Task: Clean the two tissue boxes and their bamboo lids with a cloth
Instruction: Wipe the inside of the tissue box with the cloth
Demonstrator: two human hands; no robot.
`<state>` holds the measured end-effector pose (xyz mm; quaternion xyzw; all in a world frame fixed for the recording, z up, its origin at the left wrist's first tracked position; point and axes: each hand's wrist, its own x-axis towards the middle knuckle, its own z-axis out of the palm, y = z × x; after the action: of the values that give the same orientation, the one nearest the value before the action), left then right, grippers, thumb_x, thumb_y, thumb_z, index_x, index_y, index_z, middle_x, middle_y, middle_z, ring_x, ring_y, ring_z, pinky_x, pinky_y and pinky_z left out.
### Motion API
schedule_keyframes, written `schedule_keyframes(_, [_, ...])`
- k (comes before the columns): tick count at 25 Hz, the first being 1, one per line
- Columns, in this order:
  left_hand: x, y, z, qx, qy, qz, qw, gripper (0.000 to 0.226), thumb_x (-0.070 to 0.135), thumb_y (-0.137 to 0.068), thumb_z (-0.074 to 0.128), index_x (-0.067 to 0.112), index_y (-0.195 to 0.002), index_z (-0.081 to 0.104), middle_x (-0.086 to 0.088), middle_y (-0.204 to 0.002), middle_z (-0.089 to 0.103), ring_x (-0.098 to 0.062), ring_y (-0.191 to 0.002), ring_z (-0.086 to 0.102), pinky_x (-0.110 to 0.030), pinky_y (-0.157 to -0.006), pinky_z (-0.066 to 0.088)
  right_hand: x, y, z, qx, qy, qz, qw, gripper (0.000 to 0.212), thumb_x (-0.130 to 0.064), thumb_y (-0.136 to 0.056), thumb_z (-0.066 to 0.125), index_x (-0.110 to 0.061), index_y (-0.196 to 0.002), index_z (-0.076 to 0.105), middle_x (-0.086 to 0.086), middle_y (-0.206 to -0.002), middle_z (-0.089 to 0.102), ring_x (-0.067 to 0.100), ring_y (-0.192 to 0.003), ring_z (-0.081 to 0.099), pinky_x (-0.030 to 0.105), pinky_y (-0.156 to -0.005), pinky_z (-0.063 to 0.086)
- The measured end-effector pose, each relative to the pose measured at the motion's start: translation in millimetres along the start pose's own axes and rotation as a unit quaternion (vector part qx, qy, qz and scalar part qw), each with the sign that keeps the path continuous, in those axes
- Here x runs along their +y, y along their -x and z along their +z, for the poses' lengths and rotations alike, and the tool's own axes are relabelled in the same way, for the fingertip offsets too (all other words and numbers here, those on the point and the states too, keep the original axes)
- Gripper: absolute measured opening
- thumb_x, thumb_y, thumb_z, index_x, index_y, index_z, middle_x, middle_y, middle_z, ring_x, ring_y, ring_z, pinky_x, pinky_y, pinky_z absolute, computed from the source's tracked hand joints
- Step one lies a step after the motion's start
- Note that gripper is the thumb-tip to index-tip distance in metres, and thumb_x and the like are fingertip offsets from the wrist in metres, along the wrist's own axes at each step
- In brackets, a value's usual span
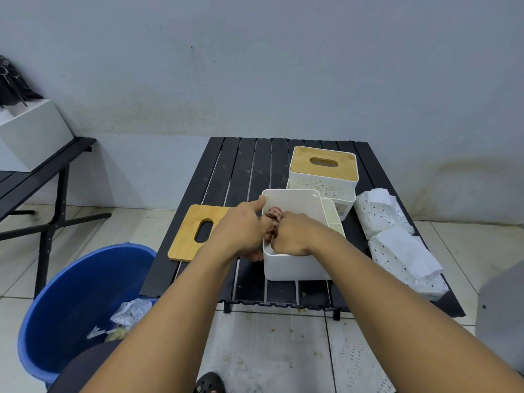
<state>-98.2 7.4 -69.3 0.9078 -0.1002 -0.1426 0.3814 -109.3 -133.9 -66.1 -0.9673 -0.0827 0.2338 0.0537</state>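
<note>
Table: black slatted metal table (243,171) standing on a tiled floor against a pale wall; it carries all the task items.
Bucket: round blue plastic bucket (71,293) on the floor at the table's near left corner, with crumpled wrappers inside.
Open box: white rectangular plastic tissue box (295,266), lid off, near the front edge of the table at its middle.
Closed box: second white tissue box (320,184), flecked with brown spots, just behind the open box; its slotted bamboo lid (309,168) is seated on top.
Tissue packs: two white dotted tissue packs (380,214) (405,259) lying along the table's right side.
Loose lid: flat bamboo lid with an oval slot (187,236), lying at the table's left edge, beside the open box.
Left hand: left hand (241,231) grips the open box's left wall, thumb on the rim.
Right hand: right hand (292,236) is inside the open box, fingers curled around the cloth.
Cloth: bunched red-and-white cloth (274,214), inside the open box.
</note>
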Motion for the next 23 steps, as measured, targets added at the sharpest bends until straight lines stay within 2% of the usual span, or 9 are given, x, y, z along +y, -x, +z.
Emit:
schedule_keyframes(4, [-2.1, -5.8, 5.8, 0.02, -0.063, 0.009, 0.998, 0.059, 0.022, -0.097, 0.047, 0.021, -0.155, 0.033, -0.014, -0.136, 0.061, -0.034, -0.106, 0.069, -0.046, -0.092, 0.059, 1.5, 14.4, -7.7, -0.044, 0.007, -0.02, 0.999, 0.032, -0.033, -0.106, 0.04, -0.013, -0.103, 0.066, 0.004, -0.095, 0.062, 0.021, -0.093, 0.049, 0.029, -0.08, 0.034])
schedule_keyframes(6, [-1.1, -7.6, 6.0, 0.002, -0.08, 0.03, 0.996, 0.082, 0.016, -0.097, 0.048, 0.019, -0.165, 0.002, -0.006, -0.172, 0.015, -0.031, -0.15, 0.035, -0.039, -0.116, 0.037, 0.2, 17.3, -3.8, -0.055, -0.006, -0.014, 0.998, 0.034, -0.039, -0.104, 0.042, -0.019, -0.08, 0.055, -0.003, -0.079, 0.052, 0.021, -0.085, 0.052, 0.032, -0.077, 0.036])
schedule_keyframes(8, [-0.1, -9.3, 1.7, -0.025, -0.076, 0.064, 0.995, 0.088, 0.01, -0.097, 0.047, 0.021, -0.165, -0.009, 0.003, -0.174, -0.008, -0.026, -0.16, 0.003, -0.041, -0.127, 0.015, -2.3, 18.3, -0.7, -0.056, -0.013, -0.018, 0.998, 0.034, -0.038, -0.105, 0.04, -0.018, -0.081, 0.054, -0.001, -0.084, 0.055, 0.021, -0.087, 0.053, 0.032, -0.078, 0.037])
schedule_keyframes(12, [-1.3, -11.4, -5.8, -0.038, -0.091, 0.049, 0.994, 0.072, 0.02, -0.1, 0.049, 0.018, -0.165, 0.016, -0.001, -0.167, 0.023, -0.028, -0.152, 0.024, -0.042, -0.123, 0.026, -11.0, 18.7, 1.5, -0.026, 0.025, -0.024, 0.999, 0.034, -0.022, -0.108, 0.036, -0.01, -0.126, 0.062, 0.013, -0.134, 0.059, 0.031, -0.129, 0.047, 0.037, -0.102, 0.038])
schedule_keyframes(14, [0.3, -8.2, -4.8, -0.006, -0.156, 0.052, 0.986, 0.058, 0.024, -0.101, 0.046, 0.016, -0.158, 0.036, -0.006, -0.153, 0.04, -0.031, -0.139, 0.04, -0.043, -0.115, 0.036, -8.3, 11.7, 8.9, -0.004, 0.051, -0.003, 0.999, 0.029, -0.021, -0.103, 0.039, -0.017, -0.115, 0.065, 0.011, -0.132, 0.059, 0.033, -0.128, 0.037, 0.043, -0.111, 0.034])
schedule_keyframes(16, [-0.1, -6.4, -3.4, 0.052, -0.188, 0.058, 0.979, 0.041, 0.02, -0.101, 0.046, 0.013, -0.139, 0.058, -0.008, -0.132, 0.055, -0.028, -0.114, 0.055, -0.041, -0.095, 0.049, -2.8, 7.5, 13.9, 0.037, 0.012, 0.025, 0.999, 0.019, -0.02, -0.1, 0.045, -0.02, -0.103, 0.064, 0.006, -0.121, 0.053, 0.029, -0.112, 0.039, 0.039, -0.103, 0.039])
schedule_keyframes(18, [-4.0, -6.9, -4.9, 0.104, -0.163, 0.042, 0.98, 0.032, 0.015, -0.098, 0.051, 0.015, -0.122, 0.072, -0.007, -0.113, 0.067, -0.023, -0.092, 0.061, -0.039, -0.076, 0.055, -1.6, 8.2, 16.2, 0.125, -0.079, 0.053, 0.988, 0.022, -0.022, -0.1, 0.048, -0.014, -0.114, 0.064, 0.009, -0.129, 0.038, 0.026, -0.103, 0.043, 0.033, -0.088, 0.039])
schedule_keyframes(21, [-8.5, -7.9, -8.5, 0.138, -0.136, 0.016, 0.981, 0.032, 0.012, -0.092, 0.056, 0.02, -0.113, 0.079, -0.005, -0.1, 0.075, -0.025, -0.082, 0.068, -0.042, -0.07, 0.062, -9.6, 6.3, 21.4, 0.308, -0.093, 0.069, 0.944, 0.026, -0.026, -0.1, 0.049, -0.012, -0.118, 0.059, 0.009, -0.128, 0.036, 0.028, -0.104, 0.049, 0.033, -0.079, 0.035])
schedule_keyframes(23, [-8.7, -8.4, -8.8, 0.142, -0.131, 0.012, 0.981, 0.032, 0.012, -0.093, 0.056, 0.02, -0.114, 0.079, -0.006, -0.103, 0.076, -0.026, -0.083, 0.068, -0.043, -0.071, 0.062, -11.7, 2.5, 22.4, 0.341, -0.07, 0.069, 0.935, 0.02, -0.019, -0.097, 0.052, -0.009, -0.113, 0.057, 0.009, -0.125, 0.036, 0.027, -0.1, 0.047, 0.035, -0.073, 0.034])
